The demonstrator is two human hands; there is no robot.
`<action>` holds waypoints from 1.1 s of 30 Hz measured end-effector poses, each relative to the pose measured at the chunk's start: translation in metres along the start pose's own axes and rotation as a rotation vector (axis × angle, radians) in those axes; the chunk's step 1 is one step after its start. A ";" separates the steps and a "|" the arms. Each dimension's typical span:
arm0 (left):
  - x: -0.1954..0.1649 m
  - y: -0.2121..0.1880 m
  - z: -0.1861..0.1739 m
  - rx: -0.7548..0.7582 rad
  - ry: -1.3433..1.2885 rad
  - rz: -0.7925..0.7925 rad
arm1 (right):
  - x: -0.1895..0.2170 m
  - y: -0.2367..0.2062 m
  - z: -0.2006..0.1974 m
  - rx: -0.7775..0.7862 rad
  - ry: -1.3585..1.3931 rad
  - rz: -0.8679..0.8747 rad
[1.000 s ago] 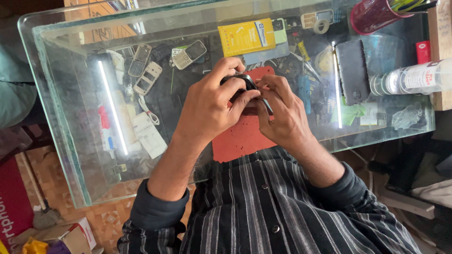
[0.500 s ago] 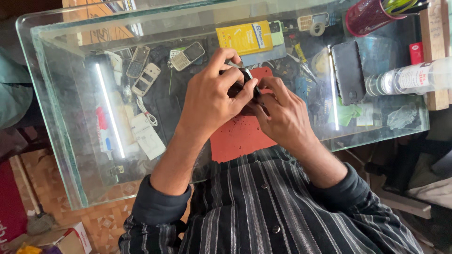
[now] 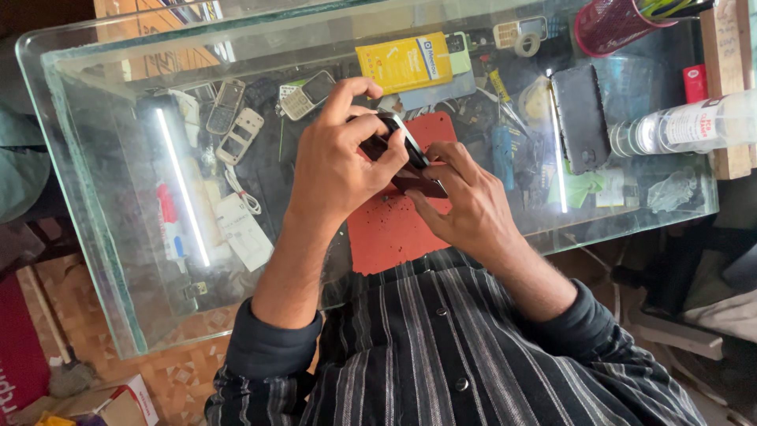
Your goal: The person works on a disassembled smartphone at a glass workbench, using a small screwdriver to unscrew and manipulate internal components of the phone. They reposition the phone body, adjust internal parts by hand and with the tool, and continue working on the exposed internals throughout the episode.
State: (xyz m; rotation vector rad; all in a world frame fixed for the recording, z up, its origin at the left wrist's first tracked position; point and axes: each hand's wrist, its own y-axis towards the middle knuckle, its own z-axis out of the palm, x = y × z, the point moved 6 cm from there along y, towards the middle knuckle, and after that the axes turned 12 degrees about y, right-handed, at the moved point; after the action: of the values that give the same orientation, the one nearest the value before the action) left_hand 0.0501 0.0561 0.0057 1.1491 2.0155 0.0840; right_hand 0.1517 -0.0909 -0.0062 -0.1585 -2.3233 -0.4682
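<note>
Your left hand (image 3: 335,170) and right hand (image 3: 465,201) still pinch small dark phone (image 3: 402,154) above red mat (image 3: 394,229), near desk's (image 3: 110,260) front edge; hands shifted slightly lower.

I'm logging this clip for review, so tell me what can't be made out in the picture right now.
Head view only:
- Small dark device: mostly covered by the left hand and right hand, so its kind is unclear.
- Red mat: its middle is hidden by both hands.
- Red mesh cup: its top is cut off by the upper edge.
- Items under the glass table: blurred by glare and reflections.
</note>
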 end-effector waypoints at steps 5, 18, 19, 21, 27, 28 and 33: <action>0.010 0.000 -0.004 0.007 -0.059 -0.011 | -0.003 -0.004 0.006 -0.015 -0.038 0.017; 0.021 -0.005 -0.006 -0.006 -0.153 -0.022 | -0.002 -0.010 0.010 -0.056 -0.058 0.006; 0.021 -0.006 -0.006 -0.004 -0.153 -0.021 | -0.001 -0.010 0.011 -0.056 -0.083 -0.004; 0.020 -0.008 -0.008 -0.002 -0.154 -0.018 | 0.000 -0.009 0.012 -0.058 -0.134 -0.022; 0.019 -0.016 -0.011 0.002 -0.143 -0.050 | 0.004 -0.010 0.015 -0.061 -0.228 -0.007; 0.018 -0.017 -0.012 -0.013 -0.147 -0.035 | 0.003 -0.010 0.015 -0.057 -0.202 0.012; 0.033 -0.018 -0.005 -0.006 -0.210 -0.139 | -0.008 -0.010 0.011 -0.020 -0.010 0.113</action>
State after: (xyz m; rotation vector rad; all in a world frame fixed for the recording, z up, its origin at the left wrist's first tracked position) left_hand 0.0255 0.0722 -0.0179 0.9681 1.8999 -0.0968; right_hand 0.1479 -0.0956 -0.0215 -0.3007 -2.3054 -0.4345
